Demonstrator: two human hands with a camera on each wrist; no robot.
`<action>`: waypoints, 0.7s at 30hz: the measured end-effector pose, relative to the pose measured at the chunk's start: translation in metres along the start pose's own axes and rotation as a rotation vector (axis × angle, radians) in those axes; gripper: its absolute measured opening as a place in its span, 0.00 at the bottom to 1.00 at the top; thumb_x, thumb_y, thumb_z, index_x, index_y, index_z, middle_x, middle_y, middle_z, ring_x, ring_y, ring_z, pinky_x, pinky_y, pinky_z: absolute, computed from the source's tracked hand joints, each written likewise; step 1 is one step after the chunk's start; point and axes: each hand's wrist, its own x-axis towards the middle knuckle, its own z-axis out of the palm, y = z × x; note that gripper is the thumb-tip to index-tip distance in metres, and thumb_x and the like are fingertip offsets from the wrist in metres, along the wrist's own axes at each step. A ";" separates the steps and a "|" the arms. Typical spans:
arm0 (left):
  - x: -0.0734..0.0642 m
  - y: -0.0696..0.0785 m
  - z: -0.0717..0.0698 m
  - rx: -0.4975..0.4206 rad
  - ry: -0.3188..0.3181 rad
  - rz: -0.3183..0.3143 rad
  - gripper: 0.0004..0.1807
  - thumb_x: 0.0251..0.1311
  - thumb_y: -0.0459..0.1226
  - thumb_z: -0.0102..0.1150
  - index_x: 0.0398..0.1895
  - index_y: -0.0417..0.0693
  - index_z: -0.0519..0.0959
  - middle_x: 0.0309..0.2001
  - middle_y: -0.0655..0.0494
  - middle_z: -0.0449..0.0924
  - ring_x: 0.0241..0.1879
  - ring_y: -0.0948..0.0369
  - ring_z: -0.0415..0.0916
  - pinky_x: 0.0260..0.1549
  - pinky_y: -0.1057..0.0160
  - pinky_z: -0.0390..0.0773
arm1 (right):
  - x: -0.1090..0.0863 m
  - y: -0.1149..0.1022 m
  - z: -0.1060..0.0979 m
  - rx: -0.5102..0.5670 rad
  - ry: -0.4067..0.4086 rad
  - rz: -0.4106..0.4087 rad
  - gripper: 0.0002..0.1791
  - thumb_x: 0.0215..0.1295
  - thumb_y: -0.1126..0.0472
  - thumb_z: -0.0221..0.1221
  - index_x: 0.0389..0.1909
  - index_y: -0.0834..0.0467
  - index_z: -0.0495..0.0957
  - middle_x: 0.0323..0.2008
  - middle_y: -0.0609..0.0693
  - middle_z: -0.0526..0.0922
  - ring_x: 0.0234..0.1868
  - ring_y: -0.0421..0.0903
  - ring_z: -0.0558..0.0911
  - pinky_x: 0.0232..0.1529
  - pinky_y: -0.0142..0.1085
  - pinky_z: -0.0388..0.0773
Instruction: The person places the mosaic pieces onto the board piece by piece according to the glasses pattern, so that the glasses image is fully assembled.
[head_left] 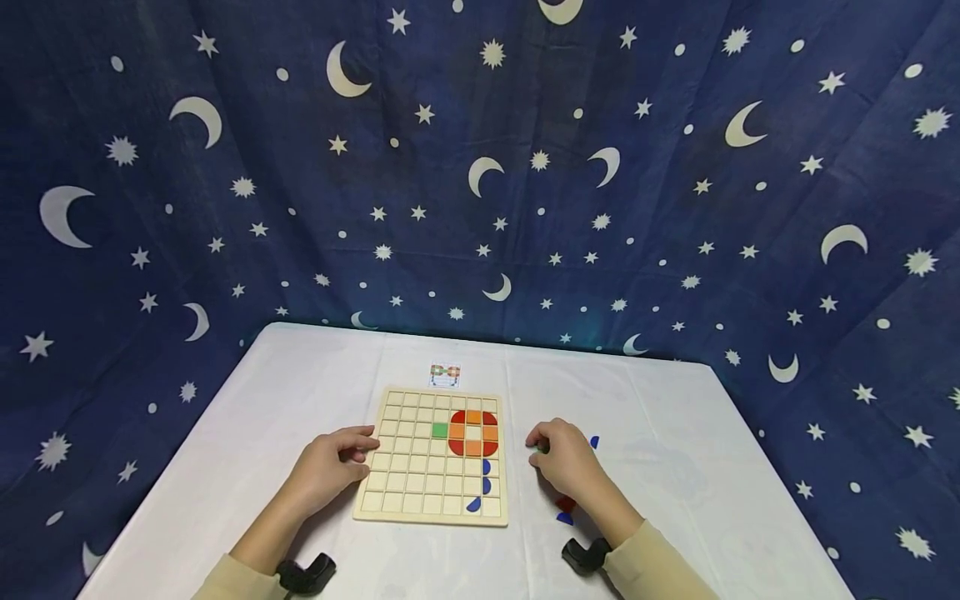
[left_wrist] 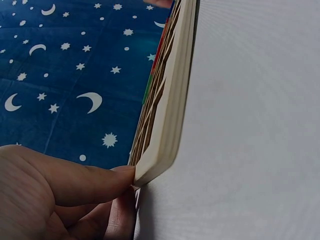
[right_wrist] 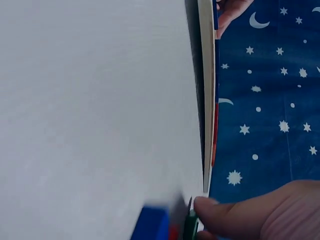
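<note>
A wooden grid board (head_left: 412, 481) lies on the white table. My left hand (head_left: 330, 460) rests against its left edge, thumb and fingertips touching the rim; in the left wrist view the thumb (left_wrist: 95, 184) meets the board's corner. My right hand (head_left: 566, 457), right of the board, pinches a small green tile (right_wrist: 190, 225) between thumb and fingers, which mostly cover it. On the board lie a green square tile (head_left: 440, 430), a ring of red corner tiles (head_left: 456, 448) and orange square tiles (head_left: 473, 448), and, below, several blue half-round tiles (head_left: 486, 486).
A small pattern card (head_left: 445, 376) lies just behind the board. Around my right hand and forearm are a red tile (head_left: 566, 503), a blue tile (head_left: 565, 518) and another blue tile (head_left: 595, 442). A dark blue curtain (head_left: 450, 167) with moons and stars surrounds the table (head_left: 675, 417).
</note>
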 end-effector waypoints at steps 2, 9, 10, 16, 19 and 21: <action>0.000 0.000 0.000 -0.001 0.000 0.002 0.21 0.54 0.27 0.71 0.53 0.48 0.90 0.71 0.53 0.82 0.43 0.63 0.78 0.47 0.63 0.74 | -0.003 0.006 -0.005 -0.042 0.020 0.009 0.10 0.57 0.64 0.78 0.37 0.51 0.88 0.32 0.46 0.78 0.36 0.45 0.73 0.40 0.39 0.74; 0.001 0.000 0.000 0.002 0.000 0.001 0.21 0.55 0.27 0.71 0.53 0.49 0.90 0.71 0.53 0.82 0.43 0.63 0.78 0.47 0.63 0.74 | -0.014 0.020 -0.015 -0.122 0.040 0.060 0.13 0.55 0.59 0.79 0.33 0.54 0.83 0.29 0.48 0.77 0.34 0.47 0.73 0.36 0.39 0.72; 0.001 0.000 0.000 0.002 0.000 0.001 0.21 0.55 0.27 0.71 0.53 0.49 0.90 0.71 0.53 0.82 0.43 0.63 0.78 0.47 0.63 0.74 | -0.015 0.021 -0.016 -0.124 0.038 0.062 0.13 0.55 0.59 0.79 0.33 0.54 0.83 0.29 0.48 0.77 0.34 0.47 0.73 0.36 0.39 0.71; 0.000 0.001 0.000 0.007 0.005 0.003 0.21 0.55 0.27 0.71 0.53 0.49 0.90 0.71 0.53 0.82 0.43 0.63 0.78 0.48 0.62 0.74 | -0.020 0.021 -0.014 -0.110 0.006 0.015 0.13 0.59 0.63 0.77 0.34 0.51 0.80 0.30 0.46 0.77 0.33 0.45 0.73 0.37 0.39 0.71; -0.001 0.001 0.000 0.008 0.005 0.001 0.21 0.55 0.27 0.71 0.53 0.49 0.90 0.71 0.53 0.82 0.43 0.63 0.78 0.48 0.62 0.74 | -0.020 0.017 -0.012 -0.079 -0.003 -0.012 0.12 0.62 0.66 0.75 0.34 0.50 0.80 0.30 0.44 0.80 0.33 0.44 0.75 0.39 0.40 0.75; -0.001 0.001 0.000 0.006 0.003 0.000 0.21 0.55 0.27 0.71 0.53 0.48 0.90 0.71 0.53 0.82 0.43 0.63 0.78 0.47 0.63 0.74 | -0.019 0.013 -0.011 -0.054 0.000 -0.035 0.11 0.64 0.68 0.72 0.33 0.49 0.82 0.31 0.42 0.83 0.34 0.43 0.77 0.42 0.42 0.79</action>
